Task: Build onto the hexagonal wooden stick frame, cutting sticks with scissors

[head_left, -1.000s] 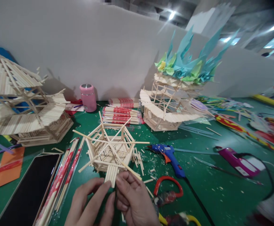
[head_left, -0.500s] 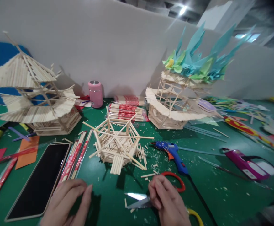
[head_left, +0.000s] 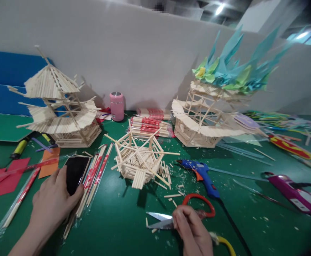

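My left hand (head_left: 52,195) lies over a black phone (head_left: 77,170), thumb along its right edge and fingers across its face. Most of the phone's lower part is hidden under the hand. My right hand (head_left: 191,227) is closed, thumb and fingertips pressed together; whether anything small is between them I cannot make out. Under it rest open scissors (head_left: 162,222) with blades pointing left and a red handle loop (head_left: 211,208). A yellow loop (head_left: 226,243) shows beyond the wrist. Ahead of both hands sits a small hexagonal frame of wooden sticks (head_left: 141,160).
Stick pavilions stand at left (head_left: 64,124) and right (head_left: 198,129), the right one topped with blue-green paper. A blue glue gun (head_left: 200,174) trails a cord. Packed sticks (head_left: 150,126), a pink flask (head_left: 116,106), red paper (head_left: 11,177) and a magenta device (head_left: 291,192) lie around.
My left hand has moved left and forward onto the phone, and the phone is now largely covered. My right hand stays closed over the scissors. The view has turned slightly left.
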